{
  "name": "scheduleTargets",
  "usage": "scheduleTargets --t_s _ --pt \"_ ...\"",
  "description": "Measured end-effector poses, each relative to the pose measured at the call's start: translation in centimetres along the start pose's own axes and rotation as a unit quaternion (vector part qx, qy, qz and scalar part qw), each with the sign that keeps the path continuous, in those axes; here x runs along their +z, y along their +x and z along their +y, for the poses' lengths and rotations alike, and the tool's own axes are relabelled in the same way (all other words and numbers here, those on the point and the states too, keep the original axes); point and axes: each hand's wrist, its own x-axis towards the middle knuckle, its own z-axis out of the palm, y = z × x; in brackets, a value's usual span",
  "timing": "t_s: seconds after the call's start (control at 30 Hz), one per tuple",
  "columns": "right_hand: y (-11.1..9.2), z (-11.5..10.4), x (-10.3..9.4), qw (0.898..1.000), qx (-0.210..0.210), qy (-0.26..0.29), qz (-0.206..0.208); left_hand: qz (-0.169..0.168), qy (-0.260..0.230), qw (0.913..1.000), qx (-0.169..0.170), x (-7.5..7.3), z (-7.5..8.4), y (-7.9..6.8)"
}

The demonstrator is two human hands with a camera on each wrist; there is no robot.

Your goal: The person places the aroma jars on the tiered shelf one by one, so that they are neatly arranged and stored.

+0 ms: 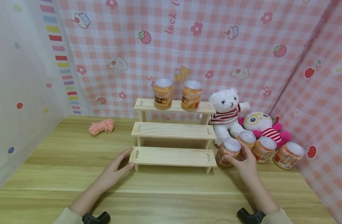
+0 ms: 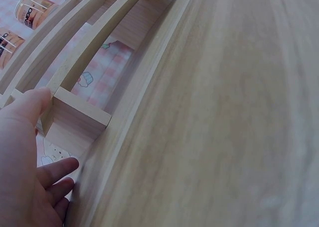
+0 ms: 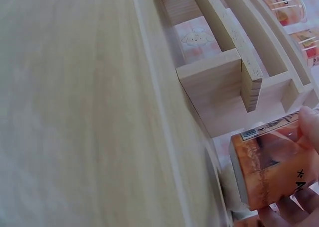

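Observation:
A three-step wooden rack [image 1: 173,155] stands on the table. My left hand [image 1: 116,171] is at the left end of its lowest step; in the left wrist view the thumb [image 2: 35,105] touches the step's corner, the other fingers loosely extended below. My right hand [image 1: 246,163] grips an orange-labelled jar [image 1: 228,152] with a pale lid, just right of the lowest step. The right wrist view shows this jar [image 3: 271,162] between thumb and fingers, its base apparently off the table. Two similar jars, a left one [image 1: 163,95] and a right one [image 1: 191,96], stand on the top step.
Behind and right of the held jar stand a partly hidden jar [image 1: 247,138], another jar [image 1: 264,150] and a far-right jar [image 1: 289,155]. A white teddy bear [image 1: 225,115] and a pink plush toy [image 1: 260,123] sit behind them. Pink yarn [image 1: 101,126] lies back left.

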Motion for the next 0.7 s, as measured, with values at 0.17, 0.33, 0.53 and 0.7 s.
scheduleTargets --t_s 0.17,0.33,0.53,0.7 --pt "0.1 -0.9 -0.3 1.000 0.000 -0.005 0.020 0.000 0.001 1.0000 0.000 0.0 0.1 0.0" --pt "0.4 -1.6 -0.8 0.999 -0.008 -0.020 0.035 0.002 0.001 1.0000 0.002 0.0 -0.1 0.0" --pt "1.0 -2.2 -1.4 0.998 -0.032 -0.001 0.050 0.002 0.012 0.9999 0.001 0.0 -0.5 0.1" --pt "1.0 -3.5 -1.7 0.997 -0.027 0.018 0.067 0.002 0.014 0.9999 0.001 0.0 -0.6 0.1"
